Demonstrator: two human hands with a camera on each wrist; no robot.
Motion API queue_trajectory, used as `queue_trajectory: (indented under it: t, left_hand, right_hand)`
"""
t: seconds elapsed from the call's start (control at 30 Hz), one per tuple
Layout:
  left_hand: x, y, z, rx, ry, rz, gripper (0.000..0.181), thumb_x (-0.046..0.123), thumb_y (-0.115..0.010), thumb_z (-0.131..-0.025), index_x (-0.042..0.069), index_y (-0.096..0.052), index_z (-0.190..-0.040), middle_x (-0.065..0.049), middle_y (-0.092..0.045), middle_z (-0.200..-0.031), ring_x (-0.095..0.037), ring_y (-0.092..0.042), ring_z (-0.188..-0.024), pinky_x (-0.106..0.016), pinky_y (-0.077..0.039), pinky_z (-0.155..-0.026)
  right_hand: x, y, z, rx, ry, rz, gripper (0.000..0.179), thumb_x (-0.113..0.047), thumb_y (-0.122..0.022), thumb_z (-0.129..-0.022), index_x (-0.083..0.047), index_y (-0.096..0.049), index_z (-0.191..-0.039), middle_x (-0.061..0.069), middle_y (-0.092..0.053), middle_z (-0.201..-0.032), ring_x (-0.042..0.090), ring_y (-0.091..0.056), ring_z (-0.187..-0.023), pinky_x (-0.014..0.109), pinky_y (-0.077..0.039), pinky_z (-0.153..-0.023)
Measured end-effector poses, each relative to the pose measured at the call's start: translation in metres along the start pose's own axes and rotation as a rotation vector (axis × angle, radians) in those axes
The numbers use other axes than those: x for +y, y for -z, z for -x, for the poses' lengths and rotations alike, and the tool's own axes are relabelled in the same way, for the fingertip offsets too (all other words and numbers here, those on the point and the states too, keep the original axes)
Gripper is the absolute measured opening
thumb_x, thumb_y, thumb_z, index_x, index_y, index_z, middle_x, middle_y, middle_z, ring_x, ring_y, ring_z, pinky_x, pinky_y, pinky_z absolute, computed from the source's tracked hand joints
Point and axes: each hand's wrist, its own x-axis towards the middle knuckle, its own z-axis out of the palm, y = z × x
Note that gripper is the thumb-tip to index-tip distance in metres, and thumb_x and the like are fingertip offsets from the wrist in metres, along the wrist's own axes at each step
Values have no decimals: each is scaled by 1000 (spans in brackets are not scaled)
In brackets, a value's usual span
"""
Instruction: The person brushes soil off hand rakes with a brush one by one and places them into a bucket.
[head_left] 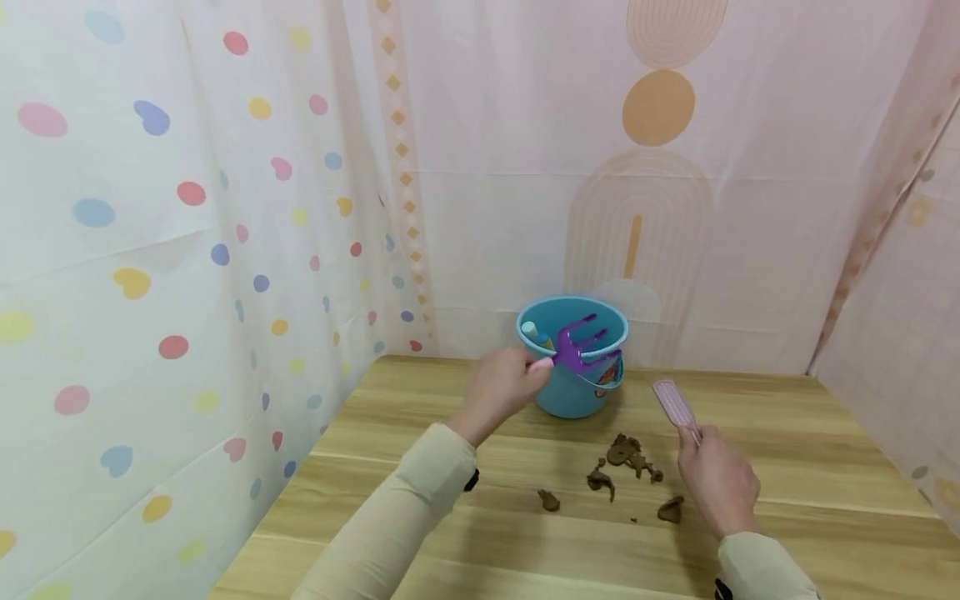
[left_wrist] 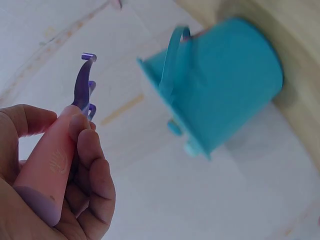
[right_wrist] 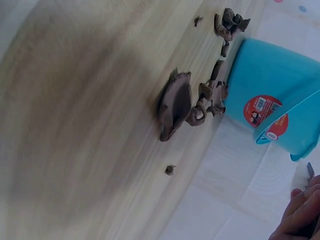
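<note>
My left hand (head_left: 498,387) grips the pink handle (left_wrist: 47,160) of a small toy rake with purple prongs (head_left: 573,354). The rake is held up in front of a blue bucket (head_left: 566,396), its prongs overlapping the rim in the head view. My right hand (head_left: 720,483) holds a pale pink, flat paddle-like tool (head_left: 675,404) with a textured face, tilted up above the table. Brown clay-like pieces (head_left: 622,450) lie between the right hand and the bucket. In the right wrist view only part of the right hand (right_wrist: 302,215) shows, and its tool is mostly hidden.
The wooden table (head_left: 360,467) meets a patterned curtain (head_left: 487,233) at the back and a dotted curtain (head_left: 247,333) at the left. A pale blue-ended stick (head_left: 529,330) pokes up inside the bucket. A loose brown piece (head_left: 550,500) lies nearer the left forearm.
</note>
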Motion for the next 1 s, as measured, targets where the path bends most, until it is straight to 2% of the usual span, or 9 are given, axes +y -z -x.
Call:
queue_trajectory:
  t: [0.13,0.3,0.43,0.5,0.6,0.73,0.87,1.0]
  left_hand:
    - [0,15,-23,29,16,-128,46,34,-51,-95,19,-33,-55,7,-30,-50,-9,-27,-47,-25,-21,-45]
    - [-3,26,-50,-1,53,-224,45,31,-53,-94,17,-34,-56,5,-28,-52,-11,-26,-50,-25,-20,-46]
    - [-4,29,-69,-17,32,-331,46,30,-54,-98,16,-37,-58,3,-30,-56,-13,-32,-53,-27,-27,-46]
    - [-3,28,-77,-33,21,-388,46,32,-55,-100,15,-42,-59,2,-37,-58,-14,-40,-56,-28,-34,-48]
    - [-1,25,-88,-67,20,-462,40,31,-56,-100,14,-52,-64,-1,-51,-66,-18,-52,-65,-30,-45,-55]
    - [2,16,-100,-81,21,-572,25,27,-58,-99,13,-66,-80,-5,-62,-88,-22,-58,-85,-38,-54,-69]
    - [8,3,-112,-71,-11,-721,20,22,-54,-99,13,-72,-96,-8,-62,-104,-23,-56,-98,-43,-53,-80]
    - [16,-13,-121,-94,-41,-854,27,21,-47,-102,12,-72,-108,-10,-62,-105,-24,-55,-96,-43,-52,-80]
  right_hand:
    - [2,-2,2,6,-14,-4,55,-41,-35,-106,10,-54,-115,10,-52,-66,26,-50,-57,39,-37,-47]
    - [3,-3,6,-1,-44,-4,51,-39,-36,-106,8,-56,-111,9,-52,-66,25,-50,-57,39,-37,-47]
    - [3,-4,6,12,-49,3,51,-38,-37,-106,9,-56,-112,12,-56,-69,27,-52,-59,40,-38,-47]
    - [2,-4,6,10,-50,5,51,-37,-38,-106,10,-55,-116,14,-57,-71,28,-53,-59,41,-39,-47]
    - [2,-5,6,-4,-46,2,52,-36,-38,-106,11,-54,-120,13,-58,-70,27,-53,-58,40,-39,-47]
    - [1,-7,8,-25,-43,-4,51,-35,-39,-106,12,-55,-117,9,-55,-66,24,-50,-55,38,-38,-46]
    - [2,-9,11,-29,-44,2,49,-34,-40,-105,11,-54,-117,9,-54,-65,25,-50,-55,38,-38,-47]
    - [4,-12,13,-21,-57,7,48,-35,-41,-105,9,-54,-119,12,-56,-69,27,-51,-60,39,-38,-49]
